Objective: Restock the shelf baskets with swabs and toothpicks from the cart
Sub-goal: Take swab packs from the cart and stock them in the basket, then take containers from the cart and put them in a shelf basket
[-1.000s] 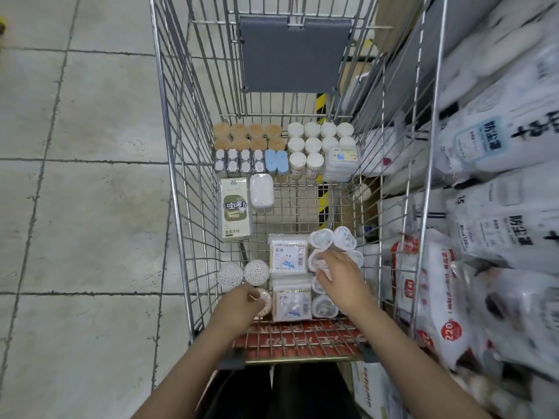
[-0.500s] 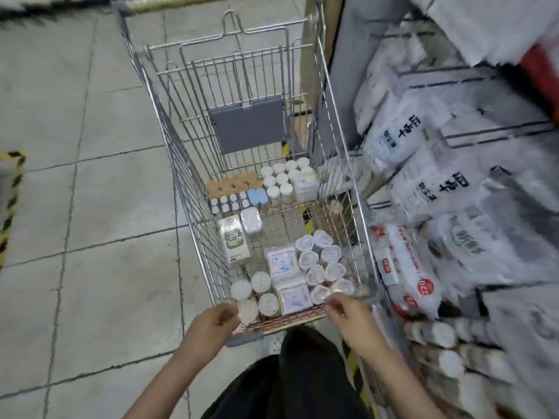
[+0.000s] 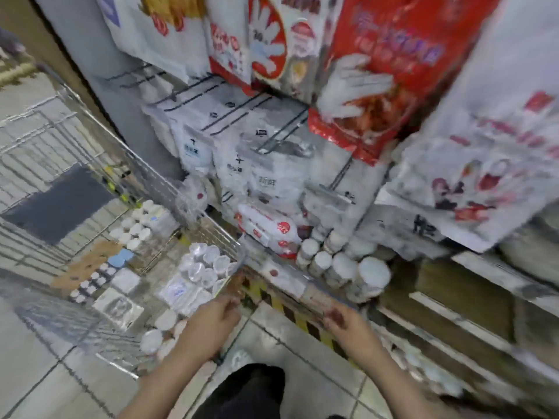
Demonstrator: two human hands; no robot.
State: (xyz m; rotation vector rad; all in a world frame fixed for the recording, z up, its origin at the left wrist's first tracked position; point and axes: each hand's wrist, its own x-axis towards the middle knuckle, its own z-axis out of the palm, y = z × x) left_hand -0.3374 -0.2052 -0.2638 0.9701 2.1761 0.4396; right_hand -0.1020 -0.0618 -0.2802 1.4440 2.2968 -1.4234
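Both hands blurred: left hand [image 3: 215,319], right hand [image 3: 348,325] fingers loosely curled, grasp unclear, beside cart [image 3: 157,189].

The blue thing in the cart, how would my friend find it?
Start at the wire cart left of the shelves. Go to its floor, toward the far end, beside the patch of brown lids. The blue thing lies right next to them, and it is the only blue item among white tubs and packets; blur hides what it is.

Even, bright indoor light with faint shadows. Heavy motion blur smears the silver wire shopping cart [image 3: 90,189] and the hanging red-and-white plastic packets [image 3: 378,86]; edges bow from wide-angle distortion.
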